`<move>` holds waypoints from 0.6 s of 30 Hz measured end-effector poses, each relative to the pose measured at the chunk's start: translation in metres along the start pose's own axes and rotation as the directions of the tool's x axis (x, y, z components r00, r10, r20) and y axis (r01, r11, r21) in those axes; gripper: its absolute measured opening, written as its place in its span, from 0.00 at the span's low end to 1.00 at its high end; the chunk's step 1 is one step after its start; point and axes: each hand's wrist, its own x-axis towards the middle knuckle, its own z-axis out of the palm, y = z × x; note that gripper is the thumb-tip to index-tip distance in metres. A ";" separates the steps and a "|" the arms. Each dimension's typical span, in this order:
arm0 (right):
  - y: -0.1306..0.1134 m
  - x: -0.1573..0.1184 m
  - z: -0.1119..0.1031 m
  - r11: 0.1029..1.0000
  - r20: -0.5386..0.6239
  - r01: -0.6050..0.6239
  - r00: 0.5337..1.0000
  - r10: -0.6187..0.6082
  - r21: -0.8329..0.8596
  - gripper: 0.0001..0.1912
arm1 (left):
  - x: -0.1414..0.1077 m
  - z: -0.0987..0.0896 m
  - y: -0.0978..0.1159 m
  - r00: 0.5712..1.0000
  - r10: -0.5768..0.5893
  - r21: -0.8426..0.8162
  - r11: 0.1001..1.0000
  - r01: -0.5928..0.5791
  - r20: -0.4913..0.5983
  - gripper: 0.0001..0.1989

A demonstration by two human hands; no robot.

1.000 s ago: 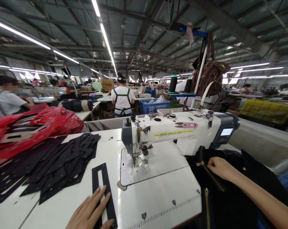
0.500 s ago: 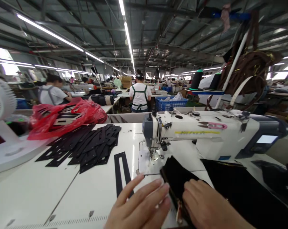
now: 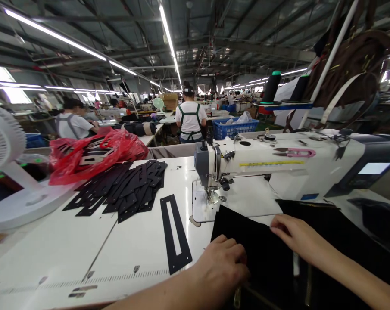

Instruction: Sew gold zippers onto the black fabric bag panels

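A black fabric piece (image 3: 246, 232) lies in front of the sewing machine (image 3: 253, 161). My left hand (image 3: 225, 262) is closed on its left part, with the fingertips partly hidden. At its upper right edge my right hand (image 3: 287, 230) pinches the fabric between thumb and fingers. A gold zipper pull (image 3: 237, 297) shows below my left hand. One black slotted strip (image 3: 184, 254) lies flat to the left of my left hand. More black fabric (image 3: 343, 241) spreads under and beyond my right forearm.
Behind the strip is a heap of black strips (image 3: 126, 189), beside a red plastic bag (image 3: 98, 155). A white fan (image 3: 29, 189) stands at the left. Pink-handled snips (image 3: 300, 152) rest on the machine. Thread cones (image 3: 272, 88) stand behind it. A person (image 3: 190, 116) sits ahead.
My left hand has gone from spread fingers to a hold on the black fabric. My right hand has moved right and up to its far edge. The fabric now lies wider, and the view has shifted.
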 end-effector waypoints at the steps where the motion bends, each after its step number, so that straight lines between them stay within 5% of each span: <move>1: 0.000 0.001 0.000 0.999 0.026 -0.009 1.000 0.008 0.040 0.12 | 0.001 0.000 0.002 1.000 -0.001 0.001 1.000 0.001 0.020 0.04; 4: -0.004 -0.002 -0.011 0.984 0.116 -0.028 0.993 0.008 0.177 0.18 | 0.000 -0.006 0.006 0.999 -0.027 -0.083 0.996 0.028 0.017 0.02; 6: -0.007 -0.007 -0.024 0.887 0.208 -0.121 0.978 0.030 0.445 0.26 | -0.003 -0.014 0.007 0.978 -0.198 -0.331 0.929 0.165 -0.069 0.04; 9: -0.013 -0.017 -0.036 0.431 0.272 -0.284 0.958 0.090 0.857 0.39 | -0.003 -0.027 0.008 0.792 -0.593 -0.772 0.568 0.286 -0.143 0.07; 11: -0.020 -0.021 -0.035 0.288 0.176 -0.213 0.973 0.149 0.934 0.46 | 0.000 -0.032 0.008 0.688 -0.719 -0.928 0.316 0.195 -0.100 0.12; 14: -0.037 -0.021 -0.025 0.437 0.018 -0.083 0.988 0.151 0.896 0.41 | 0.006 -0.035 0.008 0.647 -0.761 -0.988 0.135 0.078 -0.053 0.17; 18: -0.049 -0.012 -0.015 0.735 -0.102 -0.124 0.962 0.254 0.666 0.27 | 0.005 -0.036 0.005 0.568 -0.814 -0.974 0.208 0.089 -0.122 0.19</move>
